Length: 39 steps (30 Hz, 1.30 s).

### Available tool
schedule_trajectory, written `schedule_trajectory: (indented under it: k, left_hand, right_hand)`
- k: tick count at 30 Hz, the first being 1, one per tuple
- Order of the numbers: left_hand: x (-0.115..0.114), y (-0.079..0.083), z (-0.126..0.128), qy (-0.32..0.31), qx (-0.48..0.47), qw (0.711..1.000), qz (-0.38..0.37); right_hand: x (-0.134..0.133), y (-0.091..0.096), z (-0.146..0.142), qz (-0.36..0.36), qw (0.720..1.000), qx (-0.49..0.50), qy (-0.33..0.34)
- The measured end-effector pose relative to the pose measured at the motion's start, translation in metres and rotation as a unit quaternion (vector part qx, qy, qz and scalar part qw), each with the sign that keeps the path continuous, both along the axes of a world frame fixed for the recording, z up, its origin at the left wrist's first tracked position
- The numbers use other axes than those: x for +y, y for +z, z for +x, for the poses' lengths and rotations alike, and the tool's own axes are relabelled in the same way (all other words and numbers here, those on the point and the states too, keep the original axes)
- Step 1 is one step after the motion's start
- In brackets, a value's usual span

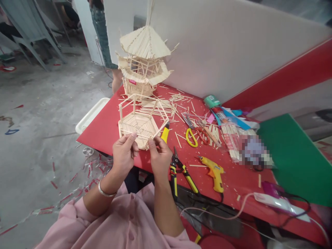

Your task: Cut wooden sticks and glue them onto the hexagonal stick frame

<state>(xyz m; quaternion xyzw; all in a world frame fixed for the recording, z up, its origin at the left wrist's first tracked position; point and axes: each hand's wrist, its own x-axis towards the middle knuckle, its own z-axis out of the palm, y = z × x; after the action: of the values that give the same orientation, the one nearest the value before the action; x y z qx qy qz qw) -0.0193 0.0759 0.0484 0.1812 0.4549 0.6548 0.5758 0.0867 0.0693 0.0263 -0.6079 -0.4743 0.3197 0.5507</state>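
A six-sided frame of thin wooden sticks (138, 124) stands at the table's near edge, with a woven-looking stick floor and a raised rail on posts. At its near side, my left hand (123, 154) pinches a thin wooden stick (141, 137) between thumb and fingers. The fingers of my right hand (159, 155) are closed on the right end of that stick, partly hiding it. Close to my right hand lie yellow-and-black pliers (181, 169) and a yellow-handled tool (165, 133). Behind the frame rises a tiered stick pagoda (146, 45).
Loose sticks (155, 107) litter the red table (103, 124). Yellow-handled scissors (191, 137), a yellow glue gun (214, 171), stick packets (230, 138) and a white power strip (280, 205) lie rightward. A person's leg (101, 34) shows behind; a white tray (90, 116) sits left.
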Motion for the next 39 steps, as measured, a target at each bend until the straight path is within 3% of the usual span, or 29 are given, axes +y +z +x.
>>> schedule_trajectory:
  k: [39]
  left_hand:
    - [0.001,-0.002,-0.0005,-0.004,-0.003,1.0,0.012]
  right_hand:
    - [-0.0014,0.0029,-0.0027,-0.008,1.0,0.013,-0.012]
